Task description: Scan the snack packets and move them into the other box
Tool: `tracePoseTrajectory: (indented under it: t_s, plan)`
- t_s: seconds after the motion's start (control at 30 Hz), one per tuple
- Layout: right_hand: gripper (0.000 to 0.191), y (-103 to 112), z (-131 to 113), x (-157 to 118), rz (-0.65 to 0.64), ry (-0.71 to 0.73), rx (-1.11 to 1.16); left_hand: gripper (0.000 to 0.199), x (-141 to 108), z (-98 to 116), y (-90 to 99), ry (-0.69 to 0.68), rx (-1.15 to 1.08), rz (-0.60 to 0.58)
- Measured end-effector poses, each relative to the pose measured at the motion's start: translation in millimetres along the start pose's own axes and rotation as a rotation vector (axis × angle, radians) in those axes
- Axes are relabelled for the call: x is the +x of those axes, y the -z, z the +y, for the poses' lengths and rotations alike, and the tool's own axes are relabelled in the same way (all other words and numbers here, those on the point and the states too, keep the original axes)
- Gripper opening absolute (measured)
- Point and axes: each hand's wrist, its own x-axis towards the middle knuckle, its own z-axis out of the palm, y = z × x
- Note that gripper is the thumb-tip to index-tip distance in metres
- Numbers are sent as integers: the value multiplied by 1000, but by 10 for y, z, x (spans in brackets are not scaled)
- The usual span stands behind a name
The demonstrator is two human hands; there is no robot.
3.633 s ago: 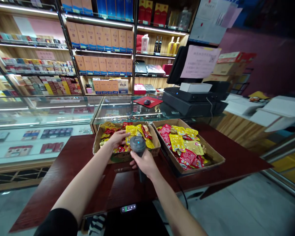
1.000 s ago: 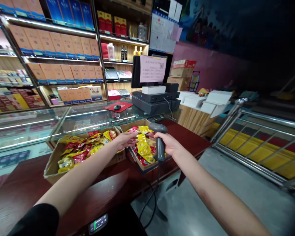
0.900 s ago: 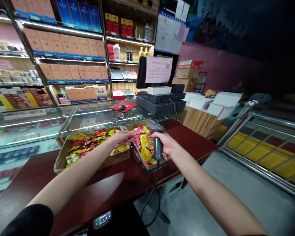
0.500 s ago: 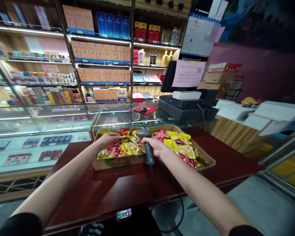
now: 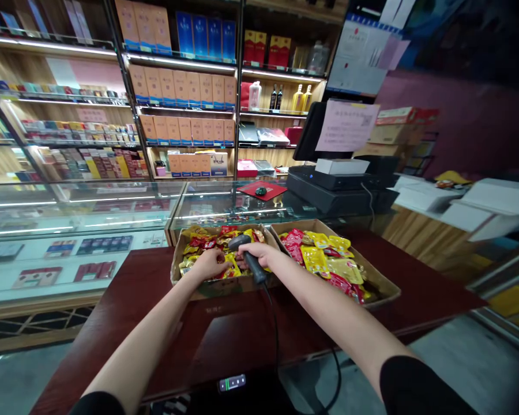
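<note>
My right hand [image 5: 257, 255] is wrapped round the handle of a dark grey barcode scanner [image 5: 255, 268]. The scanner's head points up and left above the left cardboard box [image 5: 176, 259], and its cable drops over the table's front edge. Inside that box, my left hand [image 5: 210, 264] has its fingers curled down at a yellow snack packet [image 5: 232, 268], just left of the scanner; its fingertips are partly hidden. Red, yellow and gold snack packets [image 5: 199, 237] fill the box. A second cardboard box [image 5: 383, 293] on the right holds similar packets [image 5: 315, 260].
Both boxes stand on a dark red table [image 5: 164, 346] against a glass display counter [image 5: 216, 202]. A mouse [image 5: 260, 191] on a red pad and a monitor [image 5: 307, 132] are behind. Shelves of boxed goods [image 5: 190, 86] line the wall.
My left hand has moved right and down into the packets, its fingers now curled. The scanner has tilted and shifted left over the left box. The view has shifted slightly.
</note>
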Motion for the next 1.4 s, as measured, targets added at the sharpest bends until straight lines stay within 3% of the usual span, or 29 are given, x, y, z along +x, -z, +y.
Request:
tracePoseTrajectory:
  t_s: [0.17, 0.33, 0.47, 0.6, 0.7, 0.87, 1.0, 1.07, 1.13, 1.17, 1.23, 1.3, 1.4]
  plan:
    - [6, -43, 13, 21, -69, -72, 77, 37, -31, 31, 16, 70, -103, 18]
    - [7, -84, 14, -144, -177, 69, 194, 43, -38, -74, 63, 169, -585, -7]
    - [9, -94, 7, -242, -44, 216, 191, 45, -47, -52, 136, 241, -940, 47]
    - [9, -82, 48, -269, 65, 276, 189, 44, -95, 45, 210, 318, -1139, 50]
    - [11, -63, 98, -311, 72, 304, 187, 43, -123, 84, 231, 314, -1179, 18]
    - [16, -41, 116, -436, 29, 363, 148, 46, -27, 123, 253, 250, -1017, -89]
    - [16, -8, 83, -465, 19, 319, 182, 49, 147, 204, 303, 206, -877, -22]
    - [15, 22, 72, -448, 38, 319, 249, 48, 199, 263, 322, 279, -854, 135]
    - [14, 51, 78, -425, 61, 352, 315, 48, 211, 334, 327, 446, -947, 285]
    - [14, 61, 90, -416, 74, 374, 347, 49, 206, 374, 323, 550, -1044, 305]
    - [13, 62, 132, -405, 96, 407, 401, 46, 188, 458, 303, 715, -1280, 192]
    - [13, 37, 194, -405, 107, 429, 451, 38, 186, 529, 271, 790, -1453, 40]
    - [12, -32, 308, -418, 106, 432, 506, 29, 228, 565, 210, 826, -1530, 22]
